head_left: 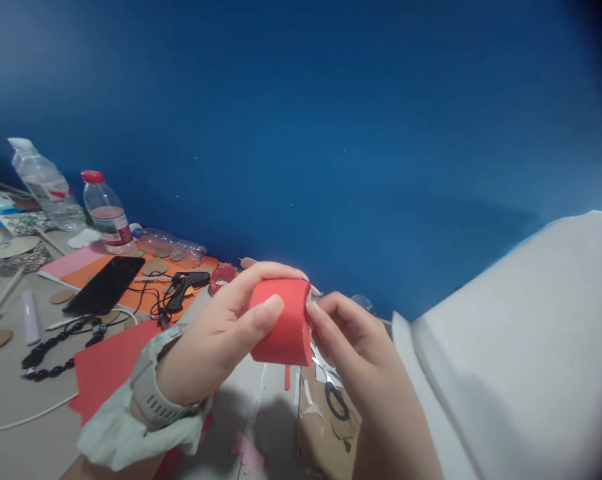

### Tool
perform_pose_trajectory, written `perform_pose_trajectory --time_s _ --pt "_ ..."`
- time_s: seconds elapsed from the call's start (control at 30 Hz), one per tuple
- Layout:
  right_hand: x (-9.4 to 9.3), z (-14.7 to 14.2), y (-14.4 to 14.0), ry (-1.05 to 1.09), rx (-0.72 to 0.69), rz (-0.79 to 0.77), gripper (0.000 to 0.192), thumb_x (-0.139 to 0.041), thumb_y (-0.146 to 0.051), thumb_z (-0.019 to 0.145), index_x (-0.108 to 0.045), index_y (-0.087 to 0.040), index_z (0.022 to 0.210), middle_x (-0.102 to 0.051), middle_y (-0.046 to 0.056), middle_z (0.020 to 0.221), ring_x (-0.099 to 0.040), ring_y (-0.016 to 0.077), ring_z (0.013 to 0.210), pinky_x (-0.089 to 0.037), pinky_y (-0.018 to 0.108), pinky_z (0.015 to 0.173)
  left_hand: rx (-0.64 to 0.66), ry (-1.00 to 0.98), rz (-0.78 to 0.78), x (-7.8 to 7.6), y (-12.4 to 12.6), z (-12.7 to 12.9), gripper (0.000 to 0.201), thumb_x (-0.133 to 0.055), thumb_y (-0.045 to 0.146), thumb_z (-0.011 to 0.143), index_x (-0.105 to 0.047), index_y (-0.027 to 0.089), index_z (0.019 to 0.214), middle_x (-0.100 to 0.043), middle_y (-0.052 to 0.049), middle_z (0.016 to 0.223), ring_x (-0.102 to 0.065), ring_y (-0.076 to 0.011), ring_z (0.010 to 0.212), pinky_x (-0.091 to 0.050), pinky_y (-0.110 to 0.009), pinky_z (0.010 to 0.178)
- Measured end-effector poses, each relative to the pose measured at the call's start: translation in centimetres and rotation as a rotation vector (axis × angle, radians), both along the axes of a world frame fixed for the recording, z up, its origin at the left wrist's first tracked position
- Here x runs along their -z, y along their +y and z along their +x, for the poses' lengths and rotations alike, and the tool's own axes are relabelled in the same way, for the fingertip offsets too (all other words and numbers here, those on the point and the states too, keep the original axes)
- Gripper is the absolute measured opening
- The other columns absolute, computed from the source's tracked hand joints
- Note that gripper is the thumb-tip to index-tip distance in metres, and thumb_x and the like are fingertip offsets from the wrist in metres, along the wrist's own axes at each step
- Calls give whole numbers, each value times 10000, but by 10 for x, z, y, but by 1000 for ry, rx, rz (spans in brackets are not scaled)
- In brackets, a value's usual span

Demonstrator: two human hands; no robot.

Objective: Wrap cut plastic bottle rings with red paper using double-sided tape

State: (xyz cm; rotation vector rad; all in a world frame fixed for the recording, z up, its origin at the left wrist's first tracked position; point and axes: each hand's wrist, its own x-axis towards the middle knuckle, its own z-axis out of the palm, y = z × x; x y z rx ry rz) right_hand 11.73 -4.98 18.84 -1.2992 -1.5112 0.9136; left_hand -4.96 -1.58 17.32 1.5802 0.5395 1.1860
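A curved red piece (pixel 283 333), covered in what looks like paper or foam sheet, is held up above the table. My left hand (pixel 231 320) wraps round it, thumb pressed on its front face. At its right edge, my right hand (pixel 345 333) pinches with thumb and index finger; a small pale bit shows at the fingertips, too small to name. Below the hands lie scissors (pixel 335 399) with black handles, a thin red strip (pixel 287 378) and white scraps. The inside of the red piece is hidden from me.
On the left stand a red-capped bottle (pixel 108 217) and a larger clear bottle (pixel 48 187). A phone (pixel 105 285), a black glue gun (pixel 185 290), a beaded bracelet (pixel 63 348) and red sheets (pixel 113 360) lie nearer. A blue wall (pixel 301 133) rises behind; a white surface (pixel 531 333) slopes at right.
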Motion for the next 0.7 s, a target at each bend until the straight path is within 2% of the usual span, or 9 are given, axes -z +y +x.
perform_pose_trajectory --time_s 0.2,0.43,0.57,0.7 --pt "1 -1 0 -21 10 34 268 -529 -382 900 -516 -210 695 -508 -24 639 -442 128 594 -321 250 525 33 8 -55 -3 -1 -1 355 -433 517 921 -557 279 1152 -552 -41 1253 -567 -231 1082 -458 -311 881" --pt "1 -1 0 -38 23 32 307 -487 -377 932 -482 -207 677 -447 -41 618 -389 104 565 -279 235 489 43 -48 -67 -1 1 1 359 -395 519 935 -583 283 1130 -538 -18 1264 -560 -208 1089 -466 -273 886" --pt "4 1 0 -74 6 93 296 -447 -374 959 -509 -215 717 -454 -46 629 -405 101 580 -304 237 521 43 -129 -148 -3 0 2 384 -385 527 931 -598 256 1101 -543 -51 1254 -581 -231 1038 -537 -268 732" --pt "5 0 0 -112 16 152 260 -420 -343 980 -532 -233 772 -502 -50 669 -448 99 612 -347 225 557 91 -171 -244 -7 -1 4 448 -363 552 922 -588 209 1100 -558 -124 1255 -652 -238 832 -565 -286 532"
